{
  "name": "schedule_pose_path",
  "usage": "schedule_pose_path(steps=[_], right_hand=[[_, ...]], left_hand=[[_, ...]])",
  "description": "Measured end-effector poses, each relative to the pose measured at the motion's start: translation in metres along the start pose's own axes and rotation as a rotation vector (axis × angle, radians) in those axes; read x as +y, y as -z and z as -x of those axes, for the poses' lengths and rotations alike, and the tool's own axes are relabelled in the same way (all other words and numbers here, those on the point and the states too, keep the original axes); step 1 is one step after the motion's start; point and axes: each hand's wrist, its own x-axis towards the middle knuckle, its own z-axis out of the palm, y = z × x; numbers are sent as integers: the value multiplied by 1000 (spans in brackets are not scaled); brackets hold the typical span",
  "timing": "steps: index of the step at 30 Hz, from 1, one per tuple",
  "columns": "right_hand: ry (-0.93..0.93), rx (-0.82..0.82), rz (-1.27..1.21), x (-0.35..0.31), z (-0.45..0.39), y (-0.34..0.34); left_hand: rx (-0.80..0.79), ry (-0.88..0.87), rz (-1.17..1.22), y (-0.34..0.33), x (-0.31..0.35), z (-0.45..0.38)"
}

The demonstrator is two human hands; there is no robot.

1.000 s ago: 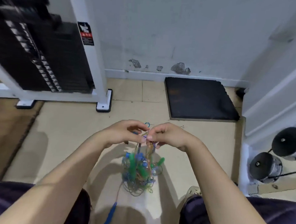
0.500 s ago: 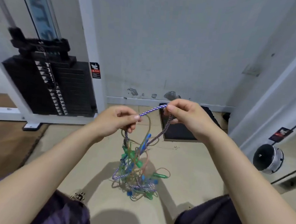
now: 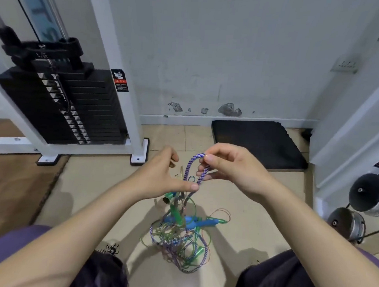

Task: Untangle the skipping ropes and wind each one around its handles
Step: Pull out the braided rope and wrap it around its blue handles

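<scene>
Purple-and-white braided skipping rope [image 3: 193, 165] arched in a narrow loop between the two hands, its top pinched by the thumb and forefinger of the right hand [image 3: 233, 168]. The left hand [image 3: 160, 177] pressed its thumb against the lower part of that loop, its other fingers half curled; whether they gripped anything could not be told. No container appeared anywhere. Beige tiled floor [image 3: 97, 182] lay underneath, with a brown mat [image 3: 10, 188] to the left, a black rubber pad [image 3: 259, 143] against the scuffed white wall [image 3: 211, 56], a black weight stack [image 3: 60, 104] in a white frame, and two silver dumbbell ends [image 3: 367, 194] at the right. Directly below the hands hung the tangled bundle of thin green, orange and braided ropes [image 3: 178, 242], with green handles [image 3: 175, 211] and blue handles [image 3: 201, 222] caught in it, its lower coils resting on the floor between the person's knees.
</scene>
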Motion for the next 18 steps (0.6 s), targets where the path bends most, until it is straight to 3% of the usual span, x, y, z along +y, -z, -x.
schedule_pose_path(steps=[3,5,10,13,18], right_hand=[[6,-16,-66,0,-4,-1],[0,-21,-96,-1,-6,2],[-57,61,-27,0,-5,10],[-96,116,180,-2,-1,15],[-82,293,354,-6,5,33]], left_hand=[[-215,-95,500,-10,9,-1],[-333,-115,606,-15,11,-1],[-467,-45,377,-6,0,-6],[-581,8,202,5,-10,-3],[-560,33,83,20,-15,1]])
